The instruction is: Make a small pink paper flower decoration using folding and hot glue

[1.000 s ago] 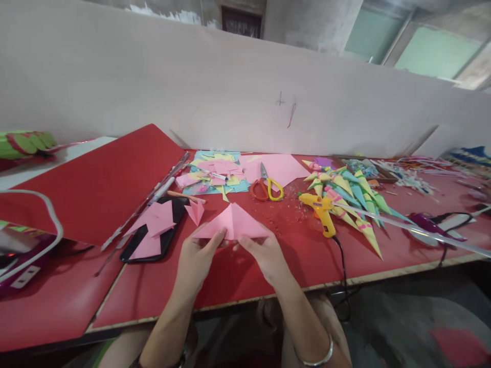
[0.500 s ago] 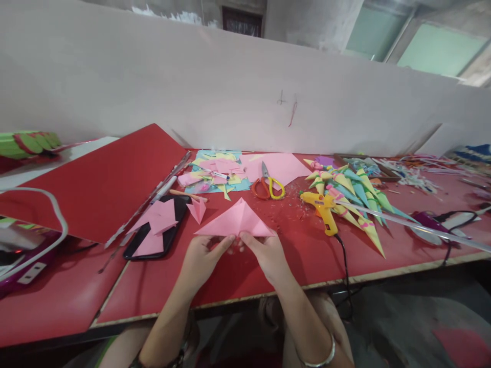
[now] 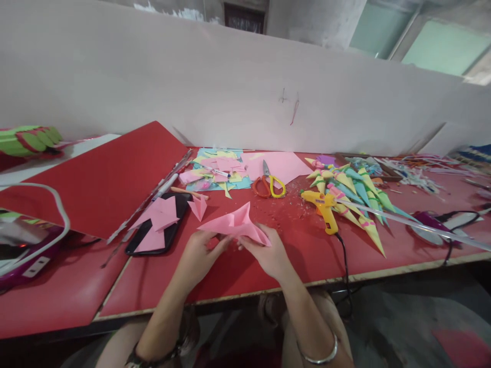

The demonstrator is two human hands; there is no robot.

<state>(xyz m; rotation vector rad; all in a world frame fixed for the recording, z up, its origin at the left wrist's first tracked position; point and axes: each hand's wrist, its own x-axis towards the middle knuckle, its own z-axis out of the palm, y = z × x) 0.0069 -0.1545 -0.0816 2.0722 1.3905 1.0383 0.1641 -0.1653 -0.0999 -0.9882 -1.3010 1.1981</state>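
A folded sheet of pink paper (image 3: 235, 221) is held over the near part of the red table, its folds opened up along the top. My left hand (image 3: 203, 253) grips its lower left edge, thumb pointing inward. On the lower right side my right hand (image 3: 266, 249) has its fingers closed on the same paper. Just beyond the left hand sits a small folded pink paper piece (image 3: 198, 207). Flat pink paper pieces (image 3: 159, 222) lie across a black phone-like tray (image 3: 171, 239) to the left. Fingertips beneath the paper are partly hidden.
Scissors (image 3: 267, 185) with red and yellow handles lie beyond the paper, near a scrap pile (image 3: 220, 171). A yellow glue gun (image 3: 324, 207) with a cord and long glue stick rests right, beside several paper cones (image 3: 358, 184). A red board (image 3: 115, 179) leans at left.
The pink paper has gone from a flat triangle facing me to a tilted, opened-out shape. My right hand has turned and shifted slightly; both hands still hold the paper.
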